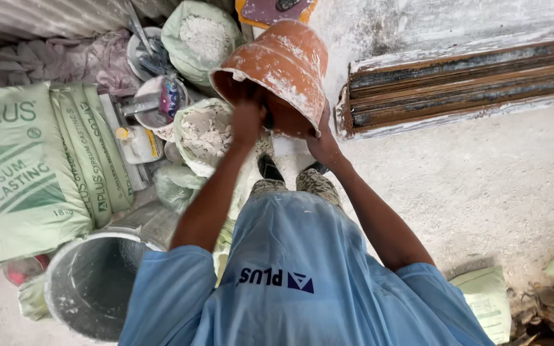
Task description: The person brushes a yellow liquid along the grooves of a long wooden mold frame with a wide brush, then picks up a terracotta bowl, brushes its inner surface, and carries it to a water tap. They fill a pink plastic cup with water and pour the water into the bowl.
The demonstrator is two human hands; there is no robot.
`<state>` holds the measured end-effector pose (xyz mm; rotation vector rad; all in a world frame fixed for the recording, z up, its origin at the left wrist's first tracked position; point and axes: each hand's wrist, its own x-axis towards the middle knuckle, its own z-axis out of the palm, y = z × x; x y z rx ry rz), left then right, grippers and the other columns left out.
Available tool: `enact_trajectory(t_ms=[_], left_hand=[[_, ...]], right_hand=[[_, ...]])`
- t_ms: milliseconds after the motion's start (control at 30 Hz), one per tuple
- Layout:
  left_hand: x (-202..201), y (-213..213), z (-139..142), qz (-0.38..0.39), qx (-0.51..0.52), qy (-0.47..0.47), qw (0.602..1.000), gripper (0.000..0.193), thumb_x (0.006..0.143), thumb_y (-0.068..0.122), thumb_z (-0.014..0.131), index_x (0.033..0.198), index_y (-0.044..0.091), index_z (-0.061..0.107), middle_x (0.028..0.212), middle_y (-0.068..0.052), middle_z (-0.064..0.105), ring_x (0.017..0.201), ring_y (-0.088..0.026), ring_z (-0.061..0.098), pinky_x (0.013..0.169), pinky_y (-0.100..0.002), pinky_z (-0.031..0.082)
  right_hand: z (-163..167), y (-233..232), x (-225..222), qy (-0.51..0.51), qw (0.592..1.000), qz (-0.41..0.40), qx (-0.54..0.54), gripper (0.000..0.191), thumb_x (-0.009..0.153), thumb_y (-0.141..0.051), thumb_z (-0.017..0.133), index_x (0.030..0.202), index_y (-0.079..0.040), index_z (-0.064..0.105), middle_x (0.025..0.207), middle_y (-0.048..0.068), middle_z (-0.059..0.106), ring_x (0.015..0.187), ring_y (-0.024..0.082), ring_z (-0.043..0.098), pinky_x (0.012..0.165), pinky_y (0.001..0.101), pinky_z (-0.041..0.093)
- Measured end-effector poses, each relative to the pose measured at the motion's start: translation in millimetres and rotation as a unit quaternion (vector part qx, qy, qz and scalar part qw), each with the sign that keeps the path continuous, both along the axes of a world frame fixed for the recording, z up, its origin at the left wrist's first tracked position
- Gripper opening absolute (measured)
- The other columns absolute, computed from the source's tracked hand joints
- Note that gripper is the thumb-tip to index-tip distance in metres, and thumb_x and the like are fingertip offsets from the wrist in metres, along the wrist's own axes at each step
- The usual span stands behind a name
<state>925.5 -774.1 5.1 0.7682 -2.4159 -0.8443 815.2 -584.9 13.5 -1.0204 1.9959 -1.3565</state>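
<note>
While the person in the light blue shirt (290,282) stands over the work, the grey round metal bucket (88,282) sits nearest, at the person's left side, just beside a stack of pale green paper sacks (27,173). Both arms reach forward to an orange plastic bucket streaked with white powder (280,67), held upside down and tilted above an open sack of lumpy white powder (203,131). Left hand (248,118) is curled closed around the near rim, fingers tucked inside; right hand (323,142) is pressed against the lower right wall, and how far its fingers wrap I cannot tell. Judged risk: the dusty rim offers a poor hold, so the bucket could slip and fall on the shoes (270,168) below; anything shaken loose could miss the sack mouth and spread over the dusty concrete floor (482,192). Beyond lie a second open sack (203,38) and rusty metal bars (463,86).
</note>
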Motion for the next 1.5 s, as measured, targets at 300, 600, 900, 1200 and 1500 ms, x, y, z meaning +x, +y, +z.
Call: enact_trajectory(t_ms=[300,600,900,1200,1500], left_hand=[[27,-29,-19,-0.024,0.023,-0.134,0.99,0.021,0.099,0.028,0.069,0.11,0.01,0.072,0.116,-0.021,0.07,0.094,-0.039,0.069,0.079,-0.047,0.055],[10,41,5,-0.094,0.278,0.048,0.955,0.042,0.082,0.028,0.079,0.117,0.007,0.071,0.098,-0.019,0.075,0.089,-0.039,0.073,0.08,-0.048,0.059],[-50,3,-10,0.034,-0.132,0.009,0.991,0.028,0.087,0.027,0.075,0.102,0.004,0.072,0.098,-0.017,0.072,0.09,-0.035,0.066,0.077,-0.045,0.053],[4,-2,-5,-0.082,0.445,0.115,0.884,0.027,0.1,0.012,0.064,0.127,0.006,0.069,0.09,-0.015,0.065,0.071,-0.019,0.06,0.068,-0.033,0.049],[-7,58,-8,-0.086,0.465,0.041,0.88,0.046,0.091,0.029,0.074,0.128,0.008,0.059,0.101,-0.006,0.071,0.08,-0.014,0.066,0.07,-0.033,0.058]], right_hand=[[-11,0,-12,0.008,0.998,0.052,-0.024,0.095,0.097,0.006,0.058,0.167,-0.005,-0.005,0.168,0.028,0.027,0.157,0.034,0.029,0.127,0.0384,0.028],[58,-8,-66,0.083,0.975,0.172,0.114,0.102,0.089,-0.005,0.075,0.165,-0.01,0.007,0.163,0.029,0.038,0.151,0.039,0.04,0.124,0.0436,0.035],[49,-11,-30,0.025,0.995,0.092,0.03,0.1,0.082,0.011,0.049,0.166,-0.004,-0.004,0.169,0.03,0.024,0.16,0.037,0.023,0.129,0.0422,0.02],[10,26,-30,0.061,0.997,0.054,0.0,0.097,0.084,0.01,0.049,0.164,-0.002,-0.005,0.171,0.029,0.012,0.16,0.038,0.013,0.129,0.042,0.016],[22,7,-15,0.017,0.999,0.016,0.025,0.086,0.105,-0.009,0.056,0.165,-0.002,-0.005,0.173,0.029,0.008,0.161,0.037,0.013,0.129,0.0428,0.014]])
